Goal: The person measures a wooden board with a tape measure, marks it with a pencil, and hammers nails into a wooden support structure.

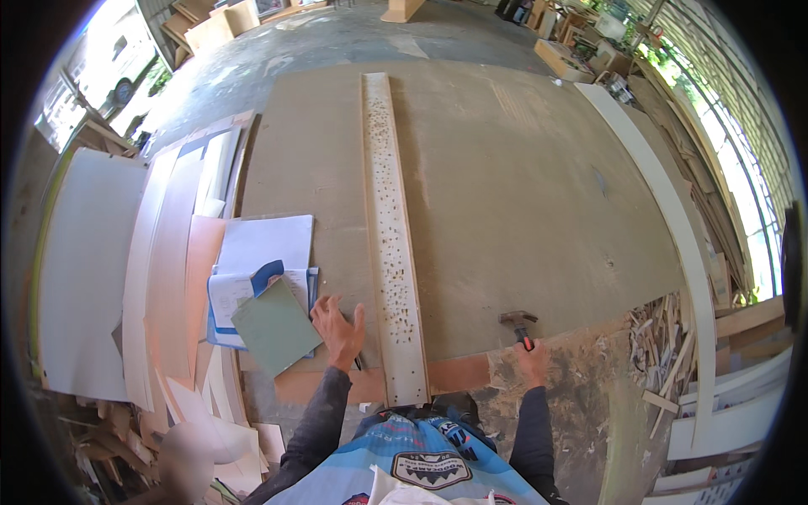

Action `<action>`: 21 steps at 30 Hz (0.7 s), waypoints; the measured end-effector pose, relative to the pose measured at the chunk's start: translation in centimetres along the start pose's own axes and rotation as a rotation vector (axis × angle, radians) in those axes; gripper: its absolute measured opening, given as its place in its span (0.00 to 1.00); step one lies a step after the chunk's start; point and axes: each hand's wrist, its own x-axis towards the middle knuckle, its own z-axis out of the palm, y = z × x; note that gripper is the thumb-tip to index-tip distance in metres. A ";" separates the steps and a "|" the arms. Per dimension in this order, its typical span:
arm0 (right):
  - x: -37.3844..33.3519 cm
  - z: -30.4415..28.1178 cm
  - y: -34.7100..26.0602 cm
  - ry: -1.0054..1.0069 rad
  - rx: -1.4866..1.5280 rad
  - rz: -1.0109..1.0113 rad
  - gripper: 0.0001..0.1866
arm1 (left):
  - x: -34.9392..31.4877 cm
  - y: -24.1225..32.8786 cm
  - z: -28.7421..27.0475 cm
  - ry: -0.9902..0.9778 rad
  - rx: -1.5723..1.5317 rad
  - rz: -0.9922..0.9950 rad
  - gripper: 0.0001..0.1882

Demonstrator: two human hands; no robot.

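My right hand (pixel 531 365) is wrapped round the handle of a claw hammer (pixel 518 319), whose metal head points away from me over the front part of the large brown board. My left hand (pixel 338 333) is open, its thumb and fingers apart, between a flat green sheet (pixel 277 326) and a long narrow strip board (pixel 392 227). The strip has a pale face dotted with many small dark marks or holes, and runs from my waist to the far edge. Under the green sheet lies an open blue folder (pixel 263 244) with papers. A small dark thing beside my left wrist is too small to name.
The big brown board (pixel 539 185) spreads beneath everything. Long white and pinkish panels (pixel 164 261) are stacked at the left. A long white strip (pixel 665 194) curves along the right side, with wood scraps (pixel 661 341) beside it. More timber (pixel 589 55) piles up at the far right.
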 end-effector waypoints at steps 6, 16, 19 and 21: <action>-6.2 1.9 -4.8 -0.082 0.733 0.112 0.19 | 11.6 1.3 9.7 -0.003 -0.179 -0.037 0.30; -6.0 2.8 -13.4 -0.069 0.347 -0.417 0.22 | 23.6 5.8 15.8 -0.201 0.080 -0.094 0.49; -3.8 3.3 -16.2 -0.152 0.275 -0.543 0.21 | 24.3 5.0 16.9 -0.191 0.020 -0.073 0.51; -2.3 4.5 -18.5 -0.245 0.235 -0.606 0.21 | 24.0 3.5 17.0 -0.175 -0.002 -0.048 0.52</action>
